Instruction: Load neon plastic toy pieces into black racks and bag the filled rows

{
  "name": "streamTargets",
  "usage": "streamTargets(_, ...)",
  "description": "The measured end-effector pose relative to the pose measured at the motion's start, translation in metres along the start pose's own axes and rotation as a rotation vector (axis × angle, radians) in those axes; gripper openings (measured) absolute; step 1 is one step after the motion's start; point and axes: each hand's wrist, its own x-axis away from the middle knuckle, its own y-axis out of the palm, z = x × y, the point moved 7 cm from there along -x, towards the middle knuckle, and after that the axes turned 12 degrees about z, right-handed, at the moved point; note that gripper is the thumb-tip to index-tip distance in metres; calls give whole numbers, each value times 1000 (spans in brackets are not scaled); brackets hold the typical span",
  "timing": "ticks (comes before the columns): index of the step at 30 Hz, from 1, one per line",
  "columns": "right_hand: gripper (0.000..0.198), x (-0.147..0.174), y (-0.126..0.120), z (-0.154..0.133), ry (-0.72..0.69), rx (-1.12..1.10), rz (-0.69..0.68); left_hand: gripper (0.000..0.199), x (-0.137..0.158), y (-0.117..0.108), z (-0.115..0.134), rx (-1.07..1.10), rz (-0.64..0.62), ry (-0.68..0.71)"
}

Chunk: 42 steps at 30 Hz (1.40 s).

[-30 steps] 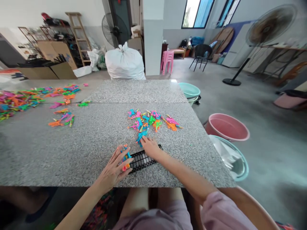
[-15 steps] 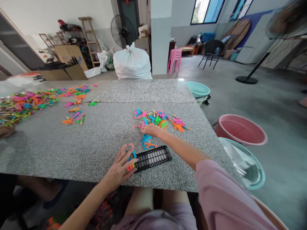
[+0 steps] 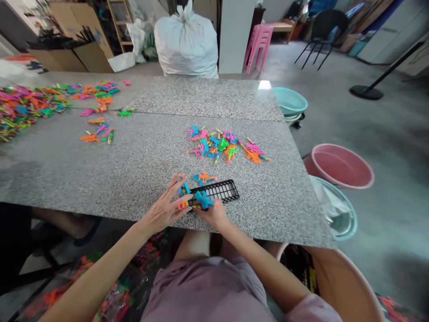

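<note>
A narrow black lattice plastic basket [image 3: 228,191] lies near the table's front edge. My left hand [image 3: 166,203] curls around its left end, fingers and thumb against several colourful plastic toys [image 3: 183,190] standing there. My right hand [image 3: 214,215] is at the front side of the basket, its fingers closed on a blue plastic toy [image 3: 203,199] held over the basket. Part of the grip is hidden behind the toy. Just behind the basket lie an orange toy [image 3: 207,178] and a blue one. Further back is a loose pile of mixed-colour toys [image 3: 223,144].
The speckled stone table [image 3: 140,156] carries a large toy heap [image 3: 30,105] at the left. A tied white sack [image 3: 187,44] stands beyond it. Pink [image 3: 342,165] and turquoise tubs [image 3: 290,100] stand along its right side. Another person's leg [image 3: 60,219] shows under the table at left.
My right hand has come from the pile back to the basket with a blue toy. My left hand stays at the basket's left end. The view has tilted downward.
</note>
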Motion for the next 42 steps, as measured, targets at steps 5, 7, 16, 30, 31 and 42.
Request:
streamTargets(5, 15, -15, 4, -16, -22, 450, -120, 59, 4, 3, 1, -48, -19, -26)
streamTargets(7, 17, -19, 4, -25, -24, 539, -146, 69, 7, 5, 0, -62, -16, -54)
streamTargets(16, 28, -6, 18, -53, -85, 606, -194, 66, 4, 2, 0, -10, -14, -121)
streamTargets(30, 40, -131, -46, -24, -323, 752, -365, 29, -1, -4, 0, -30, 13, -60)
streamTargets(31, 40, -131, -46, -17, -269, 742, -349, 29, -1, -3, -1, -27, 17, -59)
streamTargets(42, 45, -153, -94, -22, 208, 162, 698, 35, 3, 1, -2, -77, 81, -22)
